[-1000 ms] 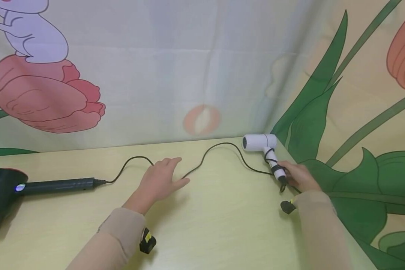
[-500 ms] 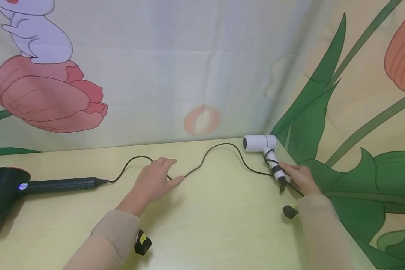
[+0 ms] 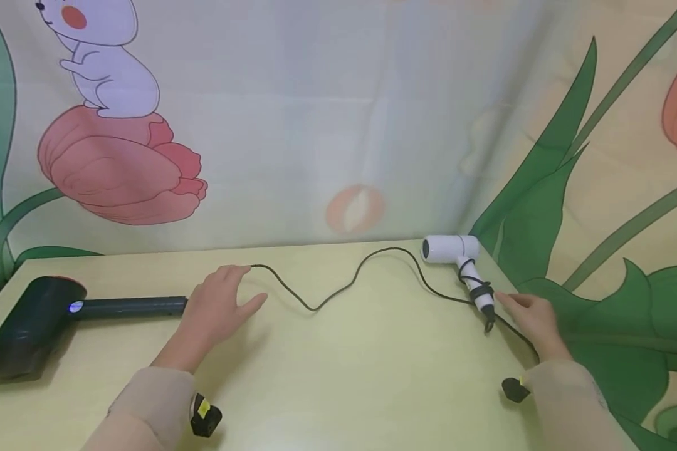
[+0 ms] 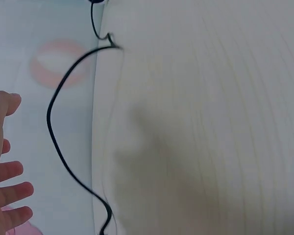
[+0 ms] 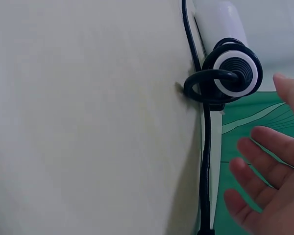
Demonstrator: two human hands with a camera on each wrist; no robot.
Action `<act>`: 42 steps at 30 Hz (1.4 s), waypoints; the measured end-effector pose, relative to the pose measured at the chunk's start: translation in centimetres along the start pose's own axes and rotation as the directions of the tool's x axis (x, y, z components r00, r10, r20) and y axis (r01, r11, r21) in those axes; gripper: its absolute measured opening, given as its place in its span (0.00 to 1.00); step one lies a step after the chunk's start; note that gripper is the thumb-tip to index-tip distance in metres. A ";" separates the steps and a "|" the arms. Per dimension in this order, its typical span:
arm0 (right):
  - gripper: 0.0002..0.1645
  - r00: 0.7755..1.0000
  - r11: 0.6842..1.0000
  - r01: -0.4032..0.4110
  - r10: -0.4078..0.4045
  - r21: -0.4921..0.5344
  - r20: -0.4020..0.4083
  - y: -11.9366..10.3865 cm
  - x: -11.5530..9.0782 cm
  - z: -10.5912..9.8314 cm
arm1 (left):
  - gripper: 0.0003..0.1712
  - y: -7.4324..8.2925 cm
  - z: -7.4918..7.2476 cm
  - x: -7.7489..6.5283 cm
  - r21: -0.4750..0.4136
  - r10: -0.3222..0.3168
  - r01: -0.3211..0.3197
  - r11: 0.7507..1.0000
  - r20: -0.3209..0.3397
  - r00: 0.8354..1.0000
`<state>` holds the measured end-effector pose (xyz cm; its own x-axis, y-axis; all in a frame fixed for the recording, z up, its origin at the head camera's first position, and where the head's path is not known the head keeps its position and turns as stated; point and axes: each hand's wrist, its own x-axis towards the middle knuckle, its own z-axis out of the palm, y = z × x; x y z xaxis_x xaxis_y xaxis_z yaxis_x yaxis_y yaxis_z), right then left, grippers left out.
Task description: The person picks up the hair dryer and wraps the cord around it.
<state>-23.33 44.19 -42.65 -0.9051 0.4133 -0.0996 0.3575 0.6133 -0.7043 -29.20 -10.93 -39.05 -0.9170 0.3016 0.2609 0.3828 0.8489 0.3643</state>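
Note:
A dark hair dryer (image 3: pixel 39 316) with a lit button lies at the left of the table. Over the end of its handle hovers my left hand (image 3: pixel 214 307), fingers spread and holding nothing; the hand hides where the black cord (image 3: pixel 338 292) meets the handle. A smaller white hair dryer (image 3: pixel 448 249) lies at the back right, a cord wrapped about its handle. Just right of that handle is my right hand (image 3: pixel 533 319), fingers loosely bent and holding nothing. The right wrist view shows the looped cord end (image 5: pixel 206 81) and a gap to the fingertips.
The long cord waves across the pale table (image 3: pixel 361 376) and passes under the white dryer's handle to the right edge. A printed curtain (image 3: pixel 316 138) hangs right behind the table. Another with green leaves (image 3: pixel 547 207) stands along the right side.
My left hand has moved left along the cord to the dark hair dryer's handle end. The right hand has drawn slightly away from the white dryer's handle. The head view has shifted left.

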 end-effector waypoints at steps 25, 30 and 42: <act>0.52 0.991 0.961 0.124 -0.108 -0.249 0.077 1.1 -3.1 0.4 | 0.47 -15.4 -6.7 -6.5 0.137 -0.305 0.319 0.938 -0.116 0.945; 0.54 0.990 0.949 0.125 -0.100 -0.291 0.102 1.8 -3.3 0.1 | 0.44 -17.8 -7.3 -7.7 0.153 -0.373 0.402 0.903 -0.186 0.909; 0.50 0.988 0.936 0.107 -0.063 -0.334 0.141 2.6 -3.8 -0.9 | 0.49 -21.7 -7.5 -8.7 0.205 -0.552 0.585 0.784 -0.198 0.810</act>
<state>-18.74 44.79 -43.49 -0.9491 0.2751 -0.1534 0.3148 0.8434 -0.4354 -28.65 -35.27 -42.51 -0.9319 -0.3106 0.1874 -0.2592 0.9315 0.2551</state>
